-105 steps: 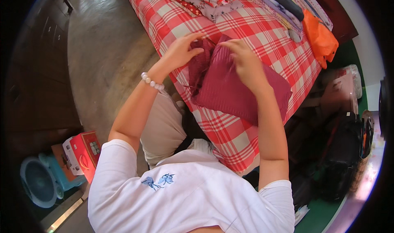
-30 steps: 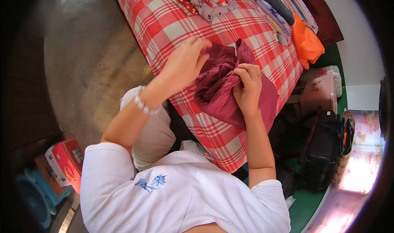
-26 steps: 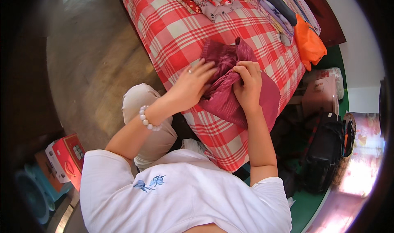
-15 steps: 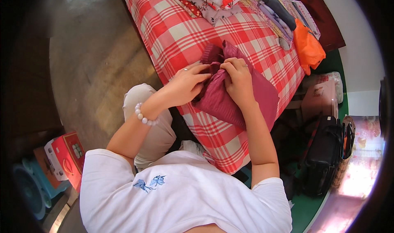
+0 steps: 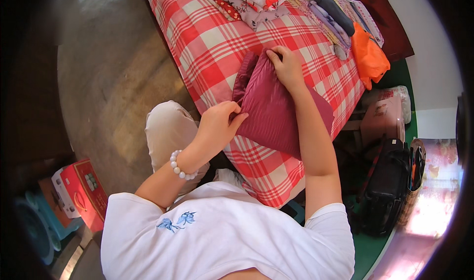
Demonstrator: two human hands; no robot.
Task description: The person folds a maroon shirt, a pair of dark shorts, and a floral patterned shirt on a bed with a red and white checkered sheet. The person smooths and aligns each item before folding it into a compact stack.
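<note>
A shiny maroon cloth [image 5: 271,110] with fine stripes lies partly folded on the red-and-white plaid bedspread [image 5: 212,48]; I cannot tell whether it is a garment. At its left near edge, my left hand [image 5: 217,129] pinches the fabric between thumb and fingers. My right hand [image 5: 287,69] is closed on the cloth's far upper corner, thumb against fingers. Between the hands the edge runs in a fairly straight slant. A smaller bunched fold of the same cloth sticks out on the left, beyond my left hand.
Folded floral fabrics [image 5: 254,1] lie at the bed's far end, with more rolled clothes [image 5: 333,13] and an orange plastic bag [image 5: 368,55] to the right. A black bag [image 5: 387,191] and a pink box [image 5: 382,119] stand right of the bed. Red box [image 5: 86,191] at lower left.
My hands have moved apart: the right one went up to the far corner, the left one down toward me. The bunched opening between them is now a stretched edge.
</note>
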